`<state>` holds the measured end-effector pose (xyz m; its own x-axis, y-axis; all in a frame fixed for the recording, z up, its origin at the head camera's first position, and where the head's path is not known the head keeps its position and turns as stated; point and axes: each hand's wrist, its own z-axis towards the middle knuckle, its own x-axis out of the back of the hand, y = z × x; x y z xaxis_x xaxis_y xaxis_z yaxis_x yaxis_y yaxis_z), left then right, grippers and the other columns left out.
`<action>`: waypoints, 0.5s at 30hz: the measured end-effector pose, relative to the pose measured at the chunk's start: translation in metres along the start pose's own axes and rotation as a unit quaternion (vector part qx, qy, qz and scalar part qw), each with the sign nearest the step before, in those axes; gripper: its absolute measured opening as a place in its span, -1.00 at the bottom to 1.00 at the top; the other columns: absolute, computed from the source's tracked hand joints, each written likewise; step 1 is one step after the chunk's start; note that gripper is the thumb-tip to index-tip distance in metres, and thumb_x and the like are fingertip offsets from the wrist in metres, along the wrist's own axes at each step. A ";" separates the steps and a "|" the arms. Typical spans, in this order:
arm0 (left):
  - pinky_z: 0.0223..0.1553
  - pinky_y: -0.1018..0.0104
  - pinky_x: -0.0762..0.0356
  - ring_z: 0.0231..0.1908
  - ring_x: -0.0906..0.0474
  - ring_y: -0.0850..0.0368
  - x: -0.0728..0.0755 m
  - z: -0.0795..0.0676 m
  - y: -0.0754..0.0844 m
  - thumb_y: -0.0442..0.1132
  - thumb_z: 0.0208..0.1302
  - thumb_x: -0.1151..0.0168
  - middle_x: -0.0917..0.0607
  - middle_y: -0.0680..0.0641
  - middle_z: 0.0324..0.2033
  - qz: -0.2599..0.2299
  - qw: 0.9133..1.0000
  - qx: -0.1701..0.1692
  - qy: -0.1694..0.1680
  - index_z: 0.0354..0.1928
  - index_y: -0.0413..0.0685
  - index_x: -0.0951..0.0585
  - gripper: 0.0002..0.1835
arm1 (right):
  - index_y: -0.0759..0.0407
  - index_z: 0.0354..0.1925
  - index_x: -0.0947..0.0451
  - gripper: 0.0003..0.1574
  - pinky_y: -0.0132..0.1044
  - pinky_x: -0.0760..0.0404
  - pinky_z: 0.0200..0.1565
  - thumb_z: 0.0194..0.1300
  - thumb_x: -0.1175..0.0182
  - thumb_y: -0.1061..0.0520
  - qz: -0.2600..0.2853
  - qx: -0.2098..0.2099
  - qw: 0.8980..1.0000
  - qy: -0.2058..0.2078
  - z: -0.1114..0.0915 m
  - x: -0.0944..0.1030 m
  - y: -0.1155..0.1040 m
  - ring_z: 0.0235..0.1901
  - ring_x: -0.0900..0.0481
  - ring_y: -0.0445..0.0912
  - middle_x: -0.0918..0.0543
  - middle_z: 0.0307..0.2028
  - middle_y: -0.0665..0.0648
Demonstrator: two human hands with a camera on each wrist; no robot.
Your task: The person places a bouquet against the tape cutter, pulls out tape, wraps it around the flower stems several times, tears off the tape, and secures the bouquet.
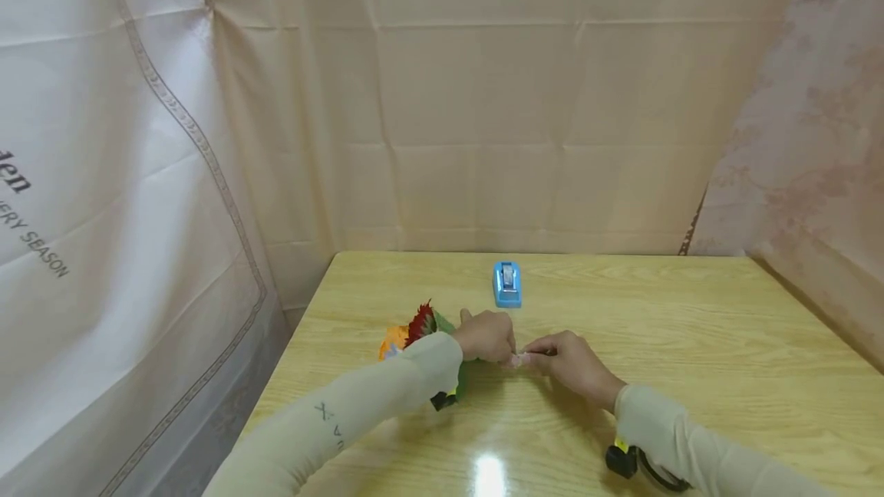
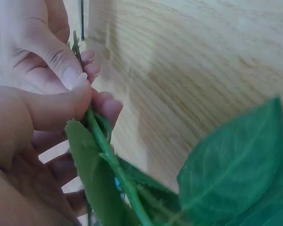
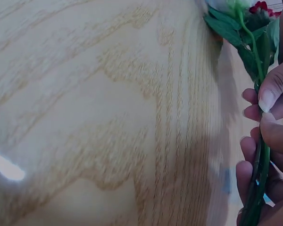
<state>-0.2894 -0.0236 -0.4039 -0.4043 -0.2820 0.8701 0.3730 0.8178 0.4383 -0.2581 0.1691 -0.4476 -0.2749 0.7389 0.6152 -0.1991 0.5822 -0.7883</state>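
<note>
My left hand [image 1: 486, 337] pinches the green stems [image 2: 114, 162] of a small bunch of flowers between thumb and fingers. A red flower [image 1: 420, 324] and an orange flower [image 1: 391, 338] lean out on its left side, partly hidden by the sleeve. Broad green leaves [image 2: 233, 165] spread below the grip in the left wrist view. Lower on the same stems, my right hand [image 1: 578, 365] grips with its thumb and curled fingers, thumb tip right against the left thumb. In the right wrist view the stems [image 3: 260, 181] run together through both hands.
A blue tape dispenser [image 1: 507, 287] stands farther back on the wooden table [image 1: 677, 313], beyond the hands. Beige cloth [image 1: 476, 98] hangs behind the table's back edge, with printed cloth at either side. A bright reflection shows at the front.
</note>
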 end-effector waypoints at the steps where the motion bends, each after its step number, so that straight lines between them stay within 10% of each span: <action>1: 0.24 -0.23 -0.05 -0.64 -0.27 0.21 0.000 0.000 -0.001 -0.18 0.26 -0.48 -0.35 0.12 -0.86 0.005 1.000 -0.001 0.005 -0.80 -0.08 -0.55 -0.52 | 0.17 -0.03 -0.77 -0.74 -0.08 -0.68 -0.08 0.41 -0.33 0.07 0.002 -0.008 1.000 -0.004 0.000 0.000 0.000 -0.13 -0.69 -0.07 -0.78 -0.09 0.11; 15: 0.14 -0.14 -0.18 -0.54 -0.45 0.27 -0.010 -0.003 -0.002 -0.01 0.24 -0.50 -0.62 0.23 -0.73 0.048 0.997 -0.007 0.061 -0.63 0.10 -0.75 -0.69 | 0.18 -0.02 -0.74 -0.64 0.10 -0.64 0.04 0.57 -0.12 -0.01 0.020 -0.004 0.997 -0.072 0.002 0.006 0.004 -0.06 -0.72 0.07 -0.75 -0.02 0.18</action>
<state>-0.2834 -0.0237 -0.4127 -0.2621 -0.2613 0.9290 0.4166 0.8377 0.3532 -0.2626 0.1753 -0.4469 -0.4147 0.7053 0.5749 -0.1781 0.5567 -0.8114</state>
